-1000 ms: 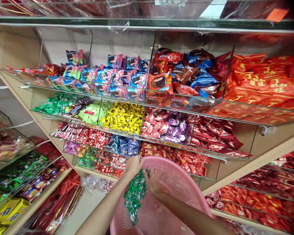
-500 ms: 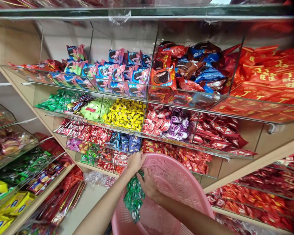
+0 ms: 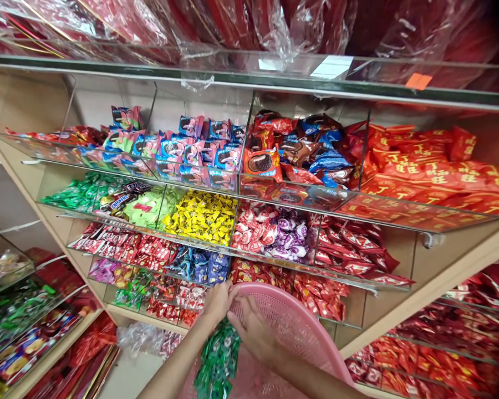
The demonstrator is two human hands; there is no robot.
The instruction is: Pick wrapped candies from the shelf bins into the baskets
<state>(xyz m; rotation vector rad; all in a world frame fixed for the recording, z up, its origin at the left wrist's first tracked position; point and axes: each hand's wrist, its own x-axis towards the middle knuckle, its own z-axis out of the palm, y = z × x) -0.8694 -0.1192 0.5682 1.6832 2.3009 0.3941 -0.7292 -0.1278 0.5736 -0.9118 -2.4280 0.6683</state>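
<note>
A mass of green-wrapped candies (image 3: 218, 363), in what looks like a clear bag, hangs below my hands, inside the left side of a pink perforated plastic basket (image 3: 311, 327). My left hand (image 3: 218, 305) is closed at the top of the green candies, beside the basket's far rim. Just right of it, my right hand (image 3: 255, 330) reaches over the basket with bent fingers, its fingertips at the upper end of the same candies. The exact grip of both hands is partly hidden. Bare pink plastic shows in the visible part of the basket's bottom.
Ahead stand tiered shelves with clear dividers, holding yellow candies (image 3: 202, 216), purple candies (image 3: 291, 235), snack cakes (image 3: 177, 149) and red packets (image 3: 428, 166). More candy shelves flank both sides. Crumpled clear plastic (image 3: 139, 338) lies at lower left. Red wrapped goods (image 3: 233, 25) fill the top shelf.
The view has tilted up, so the shelves, hands and basket sit lower in the picture. My right hand's fingers have drawn closer to my left hand.
</note>
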